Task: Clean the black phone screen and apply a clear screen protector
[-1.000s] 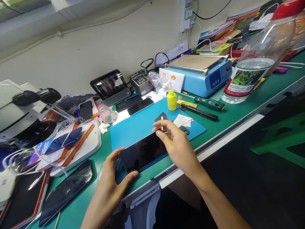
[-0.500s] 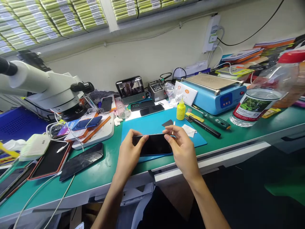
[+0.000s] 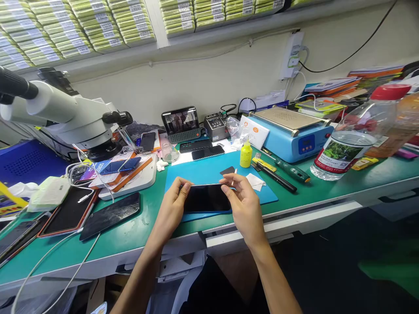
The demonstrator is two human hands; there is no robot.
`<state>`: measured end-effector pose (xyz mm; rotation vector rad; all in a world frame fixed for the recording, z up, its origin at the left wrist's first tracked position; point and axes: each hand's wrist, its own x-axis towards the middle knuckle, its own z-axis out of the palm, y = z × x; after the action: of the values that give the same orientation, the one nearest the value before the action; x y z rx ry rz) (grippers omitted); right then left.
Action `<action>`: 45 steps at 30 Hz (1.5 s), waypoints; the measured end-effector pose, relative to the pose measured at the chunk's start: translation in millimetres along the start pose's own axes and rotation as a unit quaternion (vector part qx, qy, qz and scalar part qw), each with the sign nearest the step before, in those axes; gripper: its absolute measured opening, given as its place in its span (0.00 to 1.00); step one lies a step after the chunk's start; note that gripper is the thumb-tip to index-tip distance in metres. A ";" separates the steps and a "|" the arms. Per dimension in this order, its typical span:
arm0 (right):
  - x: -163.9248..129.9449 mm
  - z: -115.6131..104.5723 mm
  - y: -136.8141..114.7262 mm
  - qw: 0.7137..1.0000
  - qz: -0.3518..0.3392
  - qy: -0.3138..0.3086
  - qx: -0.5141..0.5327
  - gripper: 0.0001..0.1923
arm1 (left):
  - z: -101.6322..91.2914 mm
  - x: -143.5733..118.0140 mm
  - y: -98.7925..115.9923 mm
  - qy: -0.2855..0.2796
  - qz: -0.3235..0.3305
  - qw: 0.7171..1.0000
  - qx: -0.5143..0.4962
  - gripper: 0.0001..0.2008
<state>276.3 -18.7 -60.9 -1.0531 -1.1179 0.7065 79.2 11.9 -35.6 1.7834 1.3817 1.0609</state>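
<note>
Phone point(image 3: 207, 198) clamped at both short ends by left hand point(image 3: 172, 209) and right hand point(image 3: 244, 205), above blue mat point(image 3: 209, 171) near table point(image 3: 147, 235) edge; yellow bottle point(image 3: 245, 155) at one o'clock. Loose grip risks a drop.

Both hands grip a dark-screened phone point(image 3: 207, 198) over the blue mat point(image 3: 203, 171): left hand point(image 3: 172, 209) at its left end, right hand point(image 3: 244, 205) at its right. Microscope point(image 3: 62, 115) stands far left.
</note>
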 end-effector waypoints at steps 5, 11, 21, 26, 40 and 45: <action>0.3 -0.4 0.0 1.000 -0.001 -0.005 -0.015 0.12 | 1.5 3.3 1.5 0.009 -0.022 1.000 0.014 0.20; -1.9 -1.0 -2.0 1.000 -0.006 -0.009 -0.027 0.11 | 6.3 4.3 7.4 0.030 -0.043 0.998 0.023 0.20; 1.5 18.2 -5.2 0.999 0.011 0.017 -0.042 0.15 | 9.6 -4.9 5.4 0.043 -0.013 0.999 0.005 0.16; -0.1 17.6 -2.1 1.000 -0.002 -0.002 -0.009 0.11 | 11.2 -4.7 6.2 0.050 -0.019 0.999 0.003 0.16; 1.3 -1.5 5.0 0.999 0.013 -0.029 -0.009 0.18 | -26.0 6.7 -13.9 0.004 -0.037 0.996 0.083 0.23; 1.2 2.5 4.3 0.997 0.008 -0.029 -0.072 0.20 | -36.5 5.5 -18.8 -0.091 -0.013 0.988 0.122 0.35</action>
<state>274.6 -15.3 -64.2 -1.1700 -1.2262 0.6817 39.1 22.2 -33.4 1.9768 1.4648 0.7182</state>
